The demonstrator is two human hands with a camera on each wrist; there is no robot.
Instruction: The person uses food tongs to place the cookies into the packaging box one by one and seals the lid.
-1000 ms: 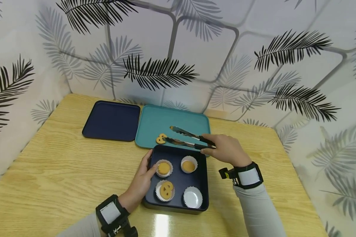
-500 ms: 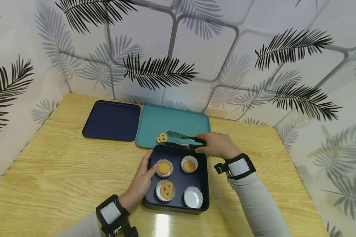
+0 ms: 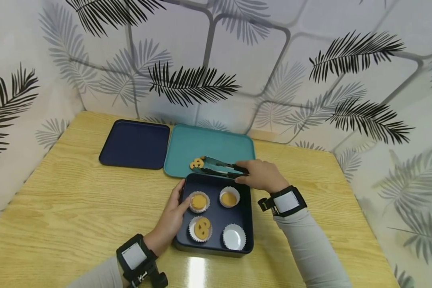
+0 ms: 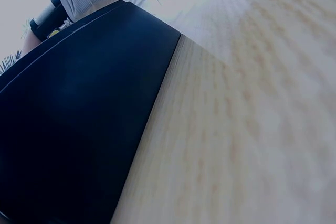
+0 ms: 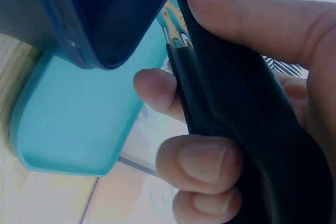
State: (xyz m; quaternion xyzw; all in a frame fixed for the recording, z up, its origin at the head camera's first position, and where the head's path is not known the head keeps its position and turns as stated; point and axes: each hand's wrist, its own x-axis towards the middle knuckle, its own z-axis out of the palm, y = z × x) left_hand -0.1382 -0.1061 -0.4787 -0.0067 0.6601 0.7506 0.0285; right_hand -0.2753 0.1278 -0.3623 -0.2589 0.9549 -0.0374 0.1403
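My left hand grips the left wall of a navy box, its thumb over the rim. In my right hand is a pair of tongs with black handles, also seen close up as dark tongs in the right wrist view. The tongs' tips stand apart around a pretzel-shaped cookie on the teal tray. Inside the box are white paper cups: two carry round cookies, the lower left one a pretzel-shaped cookie, and the lower right cup shows its bare inside.
A flat navy tray lies left of the teal tray, edge to edge. Both are on a wooden table, just behind the box. A leaf-patterned wall covering rises along the table's back edge.
My right hand has moved left with the tongs; their tips have spread from beside the cookie to either side of it. The left hand and box keep their place.
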